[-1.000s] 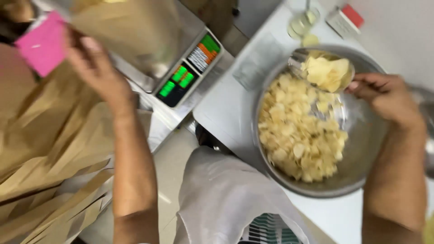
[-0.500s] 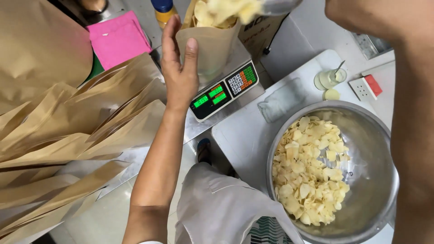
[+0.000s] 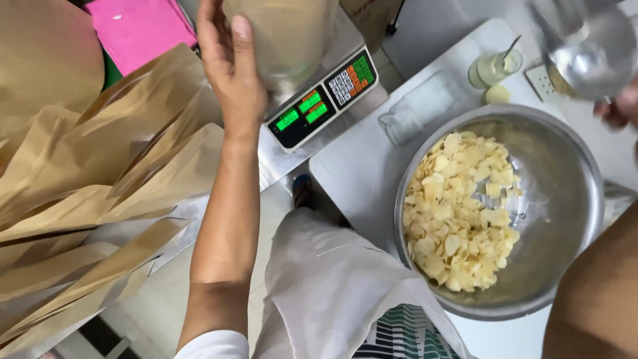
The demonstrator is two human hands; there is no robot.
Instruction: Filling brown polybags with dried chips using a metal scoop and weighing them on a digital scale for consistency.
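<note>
My left hand (image 3: pixel 232 63) steadies a brown paper bag (image 3: pixel 286 33) that stands on a steel digital scale (image 3: pixel 319 100) with a lit green display. At the top right my right hand (image 3: pixel 621 106) holds a shiny metal scoop (image 3: pixel 591 46), which looks empty and hangs above the far rim of a large steel bowl (image 3: pixel 571 199). Pale yellow chips (image 3: pixel 458 213) fill the left half of that bowl.
Several flat brown paper bags (image 3: pixel 86 186) are piled at the left, with a pink sheet (image 3: pixel 136 30) behind them. A clear plastic tub (image 3: pixel 415 110), a small jar with a spoon (image 3: pixel 492 66) and a lid (image 3: pixel 497 94) stand on the white table (image 3: pixel 359 166) beyond the bowl.
The scoop, which was tipping chips into the bag half a second ago, has swung right and now hangs empty over the bowl. My left hand stays on the bag.
</note>
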